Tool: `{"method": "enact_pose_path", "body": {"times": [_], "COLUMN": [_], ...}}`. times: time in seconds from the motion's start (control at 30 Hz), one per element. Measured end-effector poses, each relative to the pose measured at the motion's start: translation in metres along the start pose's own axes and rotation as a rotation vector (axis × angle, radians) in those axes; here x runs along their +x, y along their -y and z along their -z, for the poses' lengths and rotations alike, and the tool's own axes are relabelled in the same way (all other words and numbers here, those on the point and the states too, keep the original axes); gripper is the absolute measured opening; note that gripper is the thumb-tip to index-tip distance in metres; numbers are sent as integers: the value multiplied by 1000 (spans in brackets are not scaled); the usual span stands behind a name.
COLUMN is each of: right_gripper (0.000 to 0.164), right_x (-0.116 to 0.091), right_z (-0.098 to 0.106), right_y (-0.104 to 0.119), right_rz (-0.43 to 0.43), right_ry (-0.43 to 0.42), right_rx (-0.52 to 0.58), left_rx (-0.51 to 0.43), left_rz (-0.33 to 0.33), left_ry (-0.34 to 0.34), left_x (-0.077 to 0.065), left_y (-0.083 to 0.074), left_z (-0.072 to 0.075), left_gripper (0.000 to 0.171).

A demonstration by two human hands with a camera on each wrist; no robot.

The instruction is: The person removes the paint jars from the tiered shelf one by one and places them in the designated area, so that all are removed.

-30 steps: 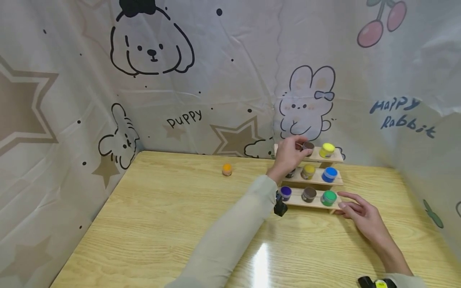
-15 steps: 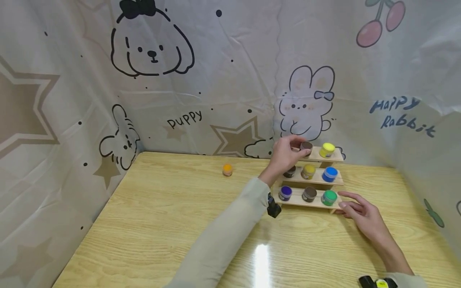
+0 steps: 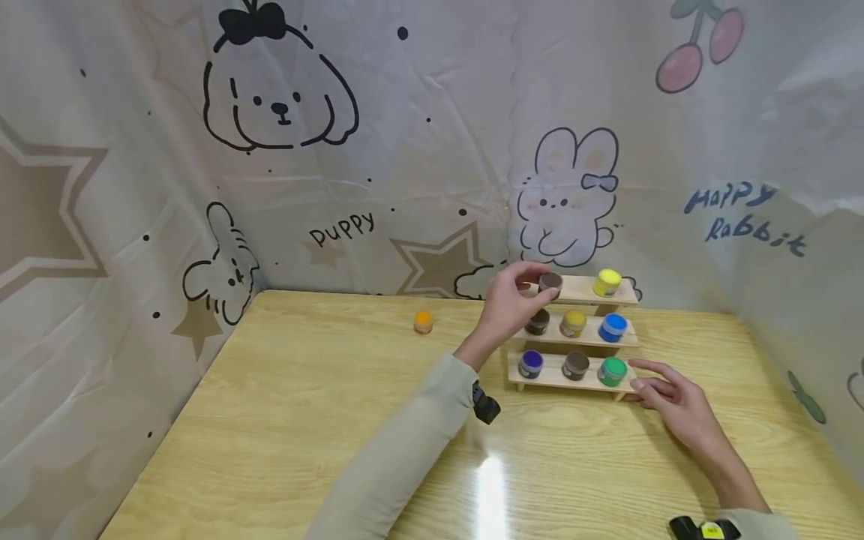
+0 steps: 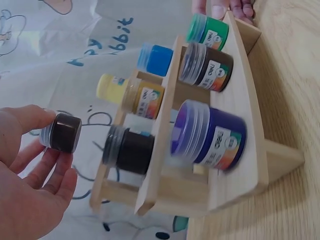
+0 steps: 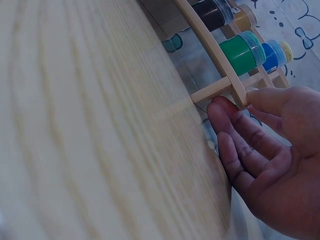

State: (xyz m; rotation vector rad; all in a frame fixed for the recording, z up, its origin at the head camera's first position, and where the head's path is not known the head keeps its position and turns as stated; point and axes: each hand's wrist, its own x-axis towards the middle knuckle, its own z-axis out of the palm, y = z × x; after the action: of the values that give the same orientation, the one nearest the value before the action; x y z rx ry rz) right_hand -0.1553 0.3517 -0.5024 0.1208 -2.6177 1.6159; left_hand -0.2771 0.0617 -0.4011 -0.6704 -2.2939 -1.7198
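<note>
A small dark brown paint jar [image 3: 550, 285] is pinched between the thumb and fingers of my left hand [image 3: 508, 304], at the left part of the top step of a three-step wooden rack [image 3: 580, 289]. In the left wrist view the held brown jar [image 4: 66, 132] lies apart from the other jars. My right hand [image 3: 682, 409] holds the right end of the rack's bottom step; in the right wrist view its thumb and fingers [image 5: 270, 102] pinch the board end. A yellow jar [image 3: 607, 283] stands on the top step's right side.
The middle step bears a black jar [image 3: 538, 322], an ochre jar [image 3: 574, 323] and a blue jar [image 3: 613, 328]. Below stand a purple jar [image 3: 531, 364], a brown jar [image 3: 576, 366] and a green jar [image 3: 613, 371]. An orange jar [image 3: 423, 322] stands alone on the table, left of the rack.
My left hand has moved left along the top step, bringing the brown jar from the middle toward the left end. The right hand has stayed at the rack's end.
</note>
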Motion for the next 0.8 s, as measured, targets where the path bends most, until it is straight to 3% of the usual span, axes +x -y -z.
{"method": "enact_pose_path", "body": {"times": [0.27, 0.4, 0.8], "right_gripper": [48, 48, 47], "right_x": [-1, 0, -1], "right_z": [0, 1, 1], "right_y": [-2, 0, 0], "right_rz": [2, 9, 15], "right_ry": [6, 2, 8], "right_rx": [4, 1, 21], "left_rx": [-64, -48, -70], "left_rz": [-40, -52, -38], "left_ry": [-38, -45, -95], "left_x": [-14, -19, -45], "left_y": [5, 8, 25], "left_z": [23, 33, 66], "left_gripper": [30, 31, 29]}}
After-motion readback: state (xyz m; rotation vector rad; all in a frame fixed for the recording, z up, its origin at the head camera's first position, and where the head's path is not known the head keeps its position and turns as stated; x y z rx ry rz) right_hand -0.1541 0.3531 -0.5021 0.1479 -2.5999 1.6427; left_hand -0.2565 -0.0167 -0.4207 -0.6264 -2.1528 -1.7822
